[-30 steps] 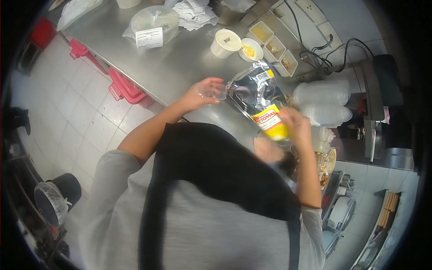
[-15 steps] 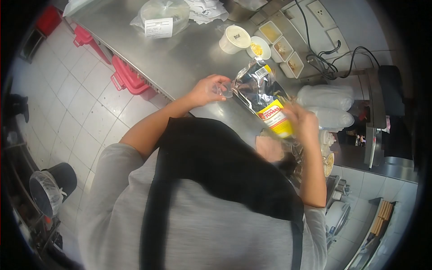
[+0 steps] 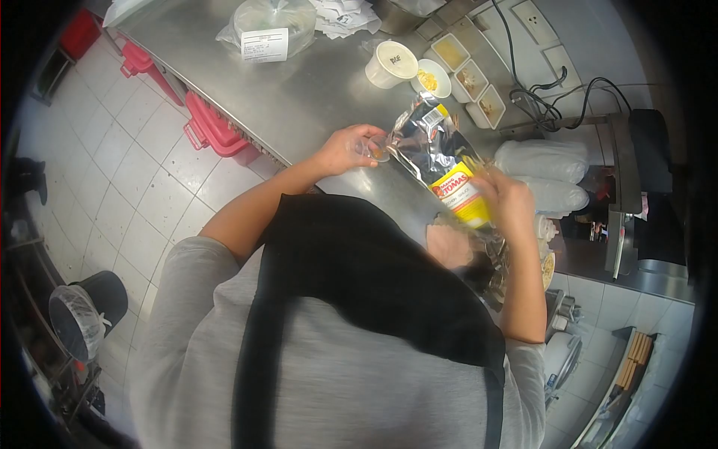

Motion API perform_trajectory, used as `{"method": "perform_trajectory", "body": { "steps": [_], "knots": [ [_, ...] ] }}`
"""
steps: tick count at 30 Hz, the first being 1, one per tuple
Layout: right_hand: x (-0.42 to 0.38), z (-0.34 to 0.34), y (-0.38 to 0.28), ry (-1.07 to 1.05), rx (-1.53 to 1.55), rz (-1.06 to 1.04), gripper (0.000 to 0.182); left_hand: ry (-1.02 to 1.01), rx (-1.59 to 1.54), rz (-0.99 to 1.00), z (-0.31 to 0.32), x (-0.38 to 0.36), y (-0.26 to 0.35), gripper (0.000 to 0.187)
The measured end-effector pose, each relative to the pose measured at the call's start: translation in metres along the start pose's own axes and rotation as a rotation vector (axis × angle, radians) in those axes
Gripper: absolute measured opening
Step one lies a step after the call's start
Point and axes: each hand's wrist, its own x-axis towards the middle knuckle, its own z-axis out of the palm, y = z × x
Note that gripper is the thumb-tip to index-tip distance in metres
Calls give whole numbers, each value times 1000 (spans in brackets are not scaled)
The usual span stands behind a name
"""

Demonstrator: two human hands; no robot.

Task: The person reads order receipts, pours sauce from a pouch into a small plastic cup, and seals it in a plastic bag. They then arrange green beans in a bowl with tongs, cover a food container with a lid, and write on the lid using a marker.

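Note:
My left hand (image 3: 350,150) is closed round a small clear plastic cup (image 3: 378,148), which has a little brown at its bottom. My right hand (image 3: 508,196) grips the lower end of a silver pouch with a yellow and red label (image 3: 458,193). The pouch lies tilted, its upper left edge touching or very close to the cup's mouth. Beyond the pouch are a lidded white tub (image 3: 392,64) and a white bowl of yellow shreds (image 3: 431,79).
A steel counter (image 3: 299,97) carries a tied plastic bag with a label (image 3: 273,34), three small white trays (image 3: 470,80) and stacked clear lids or containers (image 3: 542,163). Cables (image 3: 550,112) hang at the right. Red bins (image 3: 217,127) stand below the counter's left edge.
Brown liquid now shows in the cup, which looked empty before. The right hand and the pouch's lower end have shifted slightly to the right.

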Motion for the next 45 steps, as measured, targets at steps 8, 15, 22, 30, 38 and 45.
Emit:
{"method": "perform_trajectory", "body": {
  "steps": [8, 15, 22, 30, 38, 45],
  "knots": [
    [4, -3, -4, -12, -29, -12, 24, -12, -45, 6, 0, 0, -3, 57],
    [6, -7, -10, -23, -52, -9, 24, -19, -39, -10, -2, 0, -4, 57],
    [7, -10, -10, -36, -80, -14, 24, -17, -24, 1, -2, 0, -2, 56],
    [6, -12, -14, -23, -100, -19, 23, -34, 62, 29, -3, -2, 5, 55],
    [4, -11, -12, -16, -80, -19, 24, -25, 44, 37, -3, 1, 1, 55],
    [4, -11, -13, -17, -84, -23, 24, 0, 0, 39, -1, -1, -1, 56]
  ]
}}
